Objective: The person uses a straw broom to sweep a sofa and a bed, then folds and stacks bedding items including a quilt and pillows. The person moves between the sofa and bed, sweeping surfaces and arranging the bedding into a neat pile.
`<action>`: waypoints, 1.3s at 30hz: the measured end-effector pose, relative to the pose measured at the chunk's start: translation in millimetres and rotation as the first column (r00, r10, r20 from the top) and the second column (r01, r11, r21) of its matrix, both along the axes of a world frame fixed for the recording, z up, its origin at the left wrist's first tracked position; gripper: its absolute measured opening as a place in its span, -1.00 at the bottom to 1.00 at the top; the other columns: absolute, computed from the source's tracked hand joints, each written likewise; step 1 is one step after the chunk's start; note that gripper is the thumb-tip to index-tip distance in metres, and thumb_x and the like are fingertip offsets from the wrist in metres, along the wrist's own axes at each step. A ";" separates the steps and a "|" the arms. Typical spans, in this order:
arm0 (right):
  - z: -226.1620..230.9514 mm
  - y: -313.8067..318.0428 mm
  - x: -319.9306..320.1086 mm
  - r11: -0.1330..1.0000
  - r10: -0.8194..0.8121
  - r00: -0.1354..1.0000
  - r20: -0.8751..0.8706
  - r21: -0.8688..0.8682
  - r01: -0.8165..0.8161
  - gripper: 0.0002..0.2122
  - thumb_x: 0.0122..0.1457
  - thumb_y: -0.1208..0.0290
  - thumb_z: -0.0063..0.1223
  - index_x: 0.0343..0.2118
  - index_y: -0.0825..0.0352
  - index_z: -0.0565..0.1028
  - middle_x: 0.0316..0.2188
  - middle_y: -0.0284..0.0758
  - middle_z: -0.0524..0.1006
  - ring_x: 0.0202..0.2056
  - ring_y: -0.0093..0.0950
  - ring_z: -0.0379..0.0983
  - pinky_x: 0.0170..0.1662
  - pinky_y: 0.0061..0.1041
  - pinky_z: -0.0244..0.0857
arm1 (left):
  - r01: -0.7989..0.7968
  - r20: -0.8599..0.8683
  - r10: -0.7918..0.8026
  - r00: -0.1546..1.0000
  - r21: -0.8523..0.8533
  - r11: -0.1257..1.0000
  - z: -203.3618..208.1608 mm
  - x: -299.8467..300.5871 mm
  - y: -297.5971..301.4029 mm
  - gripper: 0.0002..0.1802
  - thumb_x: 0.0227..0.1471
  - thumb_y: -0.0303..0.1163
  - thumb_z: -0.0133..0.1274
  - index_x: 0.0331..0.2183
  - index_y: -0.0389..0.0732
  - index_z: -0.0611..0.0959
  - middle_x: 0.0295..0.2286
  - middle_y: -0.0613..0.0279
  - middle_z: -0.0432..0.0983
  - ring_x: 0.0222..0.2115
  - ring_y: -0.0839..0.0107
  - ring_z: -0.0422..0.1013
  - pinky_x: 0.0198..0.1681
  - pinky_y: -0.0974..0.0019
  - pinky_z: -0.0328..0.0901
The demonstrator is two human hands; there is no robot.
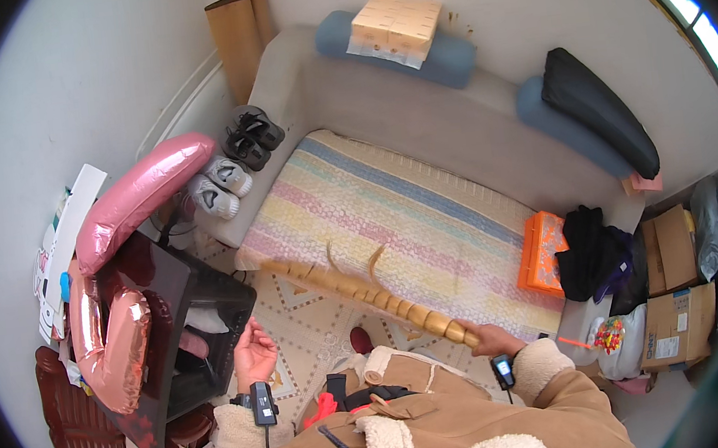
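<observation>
My right hand (491, 339) is closed around the near end of a long yellow-tan jointed stick (364, 292) that looks like bamboo. It slants up to the left across the front of the couch, and its far end is slightly blurred. Two thin curved pieces, like offshoots, rise near its middle. My left hand (255, 355) is held palm up with its fingers loosely apart and nothing in it. Next to that hand stands a dark side table (176, 331) with things on its shelf.
Behind the stick stretches a grey couch (417, 113) with a striped cover (392, 203). Shoes (224, 186) rest on its left arm; an orange box (542, 250) and dark cloth lie at the right. Pink foil balloons (146, 194) top the side table. Cardboard boxes (680, 326) stand far right.
</observation>
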State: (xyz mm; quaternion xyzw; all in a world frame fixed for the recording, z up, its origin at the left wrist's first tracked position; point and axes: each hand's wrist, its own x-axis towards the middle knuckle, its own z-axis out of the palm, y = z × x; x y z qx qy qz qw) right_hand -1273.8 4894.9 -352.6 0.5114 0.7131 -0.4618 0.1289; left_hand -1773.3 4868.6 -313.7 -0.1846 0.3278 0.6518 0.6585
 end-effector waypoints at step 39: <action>-64.0 276.7 -101.7 0.983 0.180 0.973 0.147 0.004 -0.182 -0.24 -0.27 0.29 0.17 0.08 0.24 0.08 -0.45 0.04 0.47 -0.38 -0.10 0.44 -0.31 -0.26 0.32 | -0.488 -0.079 0.482 0.873 -0.153 0.859 34.4 41.3 -45.2 -0.84 0.06 -0.38 -0.10 -0.29 -0.15 0.51 -0.48 0.43 0.47 -0.54 0.63 0.35 -0.48 0.57 0.25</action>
